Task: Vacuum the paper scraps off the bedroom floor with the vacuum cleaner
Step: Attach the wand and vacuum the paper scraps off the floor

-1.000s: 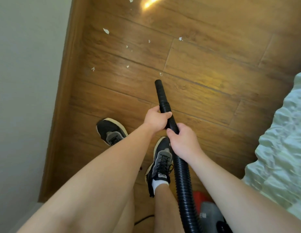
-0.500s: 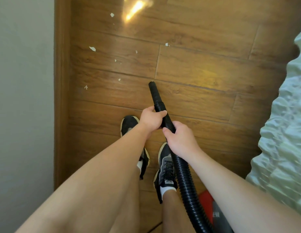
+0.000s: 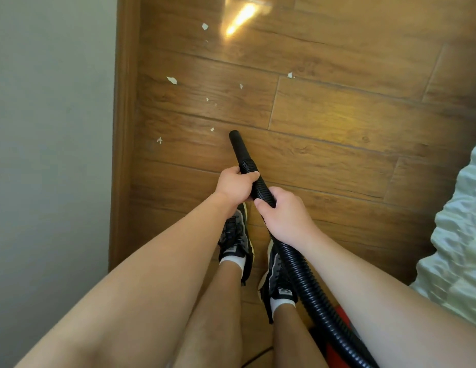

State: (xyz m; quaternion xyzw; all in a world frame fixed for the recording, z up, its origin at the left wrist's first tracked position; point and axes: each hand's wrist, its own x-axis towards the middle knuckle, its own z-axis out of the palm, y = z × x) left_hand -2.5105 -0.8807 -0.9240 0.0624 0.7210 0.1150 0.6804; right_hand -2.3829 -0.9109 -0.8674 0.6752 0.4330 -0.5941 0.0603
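Left hand (image 3: 235, 185) and right hand (image 3: 284, 216) both grip black vacuum hose (image 3: 303, 277) | its tip near paper scraps (image 3: 171, 80) on wooden floor (image 3: 337, 115) | wall (image 3: 45, 128) left, bed (image 3: 460, 235) right, shoes (image 3: 235, 235) beneath hose

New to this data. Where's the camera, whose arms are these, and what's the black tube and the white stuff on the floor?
There is no robot. One camera on a person's head looks down at their own arms and shoes. The left hand and the right hand both grip a black vacuum hose, the left nearer the nozzle. White paper scraps lie on the wooden floor ahead, toward the wall. A bed cover is on the right.
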